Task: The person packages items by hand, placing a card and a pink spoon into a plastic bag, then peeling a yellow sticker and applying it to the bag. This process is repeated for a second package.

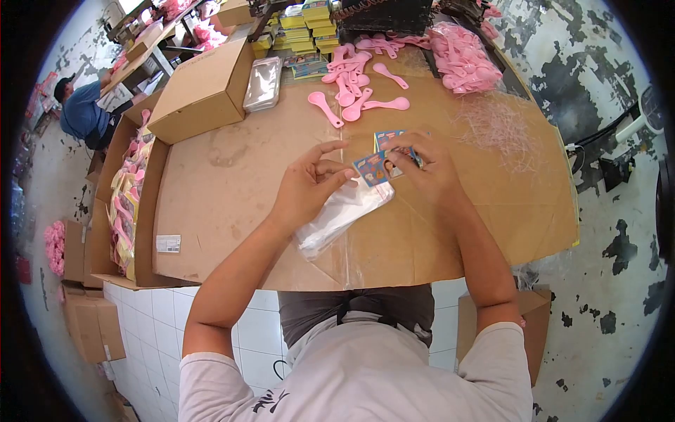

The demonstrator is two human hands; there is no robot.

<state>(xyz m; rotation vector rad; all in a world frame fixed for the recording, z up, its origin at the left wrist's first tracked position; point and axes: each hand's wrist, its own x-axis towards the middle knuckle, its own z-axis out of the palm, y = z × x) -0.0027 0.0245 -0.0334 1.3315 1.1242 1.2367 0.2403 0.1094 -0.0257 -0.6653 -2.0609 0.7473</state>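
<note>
My right hand [422,172] pinches a small colourful printed card [380,163] at the middle of the cardboard-covered table [225,176]. My left hand [309,184] holds the mouth of a clear plastic bag [337,214], which trails toward me across the cardboard. The card's lower edge meets the bag's opening between both hands. Several pink plastic spoons [355,84] lie scattered beyond my hands.
A closed cardboard box [204,91] and a clear plastic packet [263,83] sit at the far left. A heap of bagged pink spoons [460,60] lies far right, stacks of yellow cards [309,28] behind. An open carton [126,197] of filled packs stands left. A person in blue [81,112] sits far left.
</note>
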